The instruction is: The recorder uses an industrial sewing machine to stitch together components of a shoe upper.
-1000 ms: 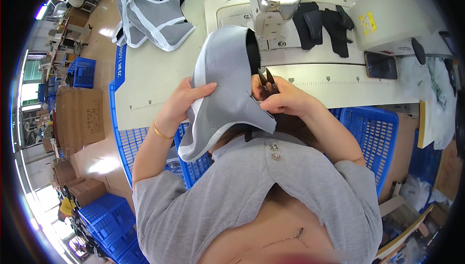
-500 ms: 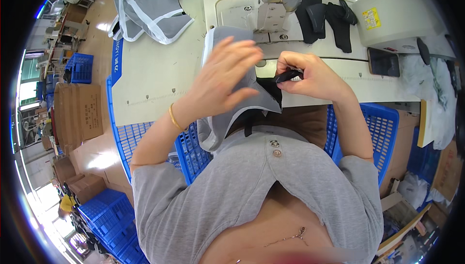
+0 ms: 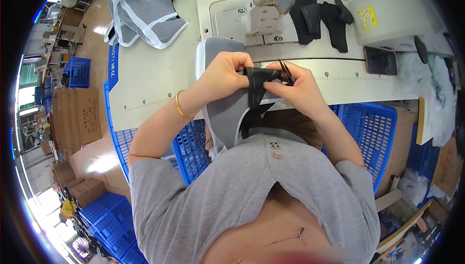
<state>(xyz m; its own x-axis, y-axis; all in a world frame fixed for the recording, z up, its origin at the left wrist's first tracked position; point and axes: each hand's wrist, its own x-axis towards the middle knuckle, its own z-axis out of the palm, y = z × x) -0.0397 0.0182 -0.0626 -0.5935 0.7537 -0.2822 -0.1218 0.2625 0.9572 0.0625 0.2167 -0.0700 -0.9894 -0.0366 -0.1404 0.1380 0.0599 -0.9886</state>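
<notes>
A grey fabric piece with white edging (image 3: 225,114) drapes over the front edge of the sewing table (image 3: 155,77) toward my lap. Its black fabric part (image 3: 261,81) is stretched between my hands. My left hand (image 3: 225,76) is closed, pinching this part's left end between thumb and fingers. With thumb and fingers my right hand (image 3: 298,89) grips the other end, and a pair of black thread snips (image 3: 286,72) is tucked in the same hand, its tips pointing up. Just beyond my hands stands the sewing machine head (image 3: 271,9).
Another grey and white fabric piece (image 3: 145,14) lies at the table's far left. Black fabric pieces (image 3: 319,19) lie right of the machine head, and a phone (image 3: 380,60) rests farther right. Blue plastic baskets (image 3: 370,138) stand below the table's front edge.
My left hand has come down and right and now pinches the black part. The black part is raised and spread between both hands. The snips have turned upward in my right hand.
</notes>
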